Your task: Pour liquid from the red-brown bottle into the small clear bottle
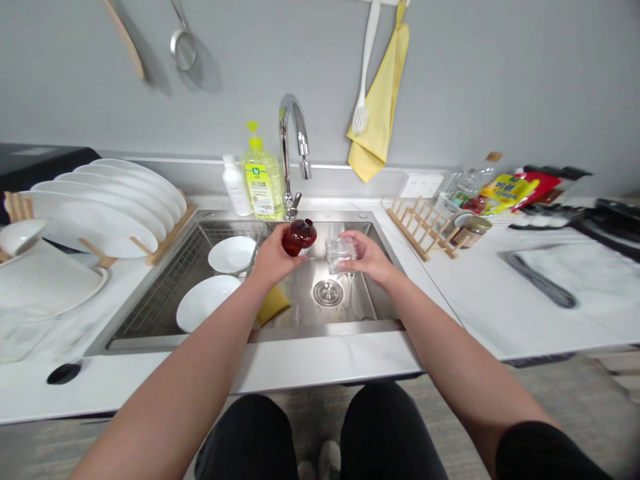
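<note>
Over the sink [320, 328], my left hand [273, 261] is closed round a dark red-brown glass bottle [300, 237] with a short, narrow neck. To its right, my right hand [369, 257] grips a small clear glass [341, 255] by its side. A gap separates the bottle and the glass. Beneath them lie the steel basin and its round drain [328, 292]. A yellow cloth [274, 305] rests by the basin's left side, partly hidden by my left forearm. Above my left hand rises the chrome faucet [293, 133], with no water seen running.
White bowls [205, 303] sit in the left basin. Plates [95, 213] stand in a wooden rack on the left. A dish soap bottle [263, 180] stands behind the sink. On the right are a wooden rack [425, 230], a jar [473, 231] and a folded cloth [590, 273].
</note>
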`<act>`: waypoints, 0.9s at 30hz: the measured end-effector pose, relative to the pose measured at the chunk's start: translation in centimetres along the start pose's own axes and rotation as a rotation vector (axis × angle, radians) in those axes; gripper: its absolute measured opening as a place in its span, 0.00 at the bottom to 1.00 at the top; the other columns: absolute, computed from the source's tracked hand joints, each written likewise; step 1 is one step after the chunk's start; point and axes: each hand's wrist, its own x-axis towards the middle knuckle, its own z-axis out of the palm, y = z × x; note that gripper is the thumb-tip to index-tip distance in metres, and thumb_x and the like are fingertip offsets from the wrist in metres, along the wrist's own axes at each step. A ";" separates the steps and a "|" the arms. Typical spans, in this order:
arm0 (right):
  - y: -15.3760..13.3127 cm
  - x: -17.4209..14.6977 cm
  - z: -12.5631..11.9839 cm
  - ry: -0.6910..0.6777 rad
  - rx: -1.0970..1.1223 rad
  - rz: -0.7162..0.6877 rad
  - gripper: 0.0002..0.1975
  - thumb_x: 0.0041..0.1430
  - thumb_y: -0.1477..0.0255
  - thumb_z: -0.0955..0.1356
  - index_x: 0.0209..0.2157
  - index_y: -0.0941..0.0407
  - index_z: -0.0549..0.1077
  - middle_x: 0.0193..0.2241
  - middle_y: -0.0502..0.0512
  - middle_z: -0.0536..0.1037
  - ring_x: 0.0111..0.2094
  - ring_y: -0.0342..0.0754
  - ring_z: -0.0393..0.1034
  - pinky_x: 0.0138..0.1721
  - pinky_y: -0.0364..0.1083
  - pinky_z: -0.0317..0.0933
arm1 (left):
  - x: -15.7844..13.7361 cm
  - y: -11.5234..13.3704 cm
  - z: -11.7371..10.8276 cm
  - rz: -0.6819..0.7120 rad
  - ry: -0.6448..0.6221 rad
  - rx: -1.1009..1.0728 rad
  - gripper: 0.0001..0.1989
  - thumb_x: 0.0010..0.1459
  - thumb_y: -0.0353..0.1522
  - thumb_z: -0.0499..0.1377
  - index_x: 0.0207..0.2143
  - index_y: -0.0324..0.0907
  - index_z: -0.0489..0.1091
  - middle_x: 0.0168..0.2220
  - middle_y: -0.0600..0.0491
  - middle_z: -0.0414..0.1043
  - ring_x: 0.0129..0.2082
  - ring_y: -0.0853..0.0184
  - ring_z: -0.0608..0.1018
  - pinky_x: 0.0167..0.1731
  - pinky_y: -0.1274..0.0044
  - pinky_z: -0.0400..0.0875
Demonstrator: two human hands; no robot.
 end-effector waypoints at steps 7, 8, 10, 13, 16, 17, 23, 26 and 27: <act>-5.4 -1.5 -0.4 0.129 -0.062 -0.078 0.45 0.38 0.48 0.89 0.54 0.47 0.73 0.51 0.55 0.83 0.50 0.60 0.80 0.55 0.58 0.75 | 0.1 -0.4 -0.4 -0.011 -0.015 -0.021 0.43 0.48 0.37 0.80 0.65 0.50 0.71 0.57 0.47 0.85 0.57 0.43 0.87 0.60 0.54 0.81; -6.2 -2.1 -0.5 0.139 -0.074 -0.086 0.45 0.39 0.47 0.88 0.54 0.47 0.72 0.52 0.56 0.83 0.50 0.60 0.80 0.55 0.57 0.75 | 0.0 -0.4 -0.5 -0.020 -0.019 -0.033 0.43 0.47 0.37 0.80 0.65 0.50 0.71 0.57 0.47 0.85 0.57 0.44 0.87 0.60 0.54 0.81; -7.5 -3.7 -0.5 0.160 -0.099 -0.096 0.45 0.40 0.46 0.88 0.55 0.47 0.72 0.54 0.57 0.82 0.51 0.61 0.80 0.55 0.57 0.75 | 0.0 -0.3 -0.6 -0.038 -0.023 -0.054 0.43 0.47 0.37 0.80 0.65 0.50 0.72 0.57 0.46 0.85 0.56 0.43 0.87 0.60 0.53 0.80; -8.7 -7.4 -0.2 0.169 -0.110 -0.082 0.43 0.42 0.47 0.88 0.55 0.46 0.73 0.56 0.59 0.83 0.53 0.63 0.81 0.55 0.58 0.75 | 0.0 -0.3 -0.8 -0.056 -0.023 -0.085 0.42 0.46 0.37 0.80 0.64 0.50 0.73 0.56 0.46 0.86 0.55 0.43 0.87 0.60 0.52 0.80; -9.0 -11.7 0.4 0.126 -0.067 -0.028 0.41 0.43 0.52 0.89 0.54 0.46 0.74 0.56 0.60 0.84 0.54 0.64 0.81 0.57 0.59 0.75 | 0.0 -0.6 -0.9 -0.076 -0.006 -0.112 0.42 0.46 0.36 0.80 0.63 0.50 0.73 0.55 0.46 0.86 0.53 0.45 0.88 0.59 0.54 0.80; -8.8 -13.1 0.6 0.112 -0.066 -0.009 0.40 0.44 0.53 0.89 0.55 0.46 0.75 0.56 0.60 0.84 0.54 0.64 0.81 0.58 0.60 0.75 | 0.0 -0.8 -0.9 -0.080 0.001 -0.126 0.42 0.45 0.36 0.80 0.63 0.49 0.73 0.55 0.46 0.86 0.53 0.46 0.88 0.59 0.55 0.80; -6.1 -19.5 1.5 0.041 -0.116 0.078 0.40 0.43 0.59 0.90 0.57 0.44 0.78 0.55 0.60 0.84 0.56 0.65 0.81 0.58 0.62 0.76 | -0.2 -1.6 -0.7 -0.076 -0.001 -0.180 0.44 0.44 0.36 0.81 0.65 0.48 0.73 0.56 0.46 0.86 0.54 0.48 0.87 0.60 0.56 0.80; -4.6 -20.9 1.8 -0.002 -0.051 0.115 0.40 0.45 0.61 0.90 0.59 0.43 0.78 0.58 0.60 0.83 0.58 0.66 0.81 0.58 0.61 0.77 | -0.2 -1.7 -0.7 -0.071 -0.001 -0.175 0.45 0.45 0.36 0.81 0.66 0.47 0.72 0.58 0.45 0.85 0.56 0.48 0.86 0.61 0.56 0.80; -4.2 -21.2 1.9 -0.010 -0.038 0.125 0.40 0.45 0.61 0.90 0.59 0.42 0.78 0.58 0.59 0.83 0.58 0.65 0.81 0.57 0.60 0.77 | -0.2 -1.8 -0.7 -0.070 -0.003 -0.175 0.45 0.45 0.36 0.80 0.66 0.47 0.72 0.58 0.45 0.85 0.56 0.48 0.86 0.62 0.56 0.79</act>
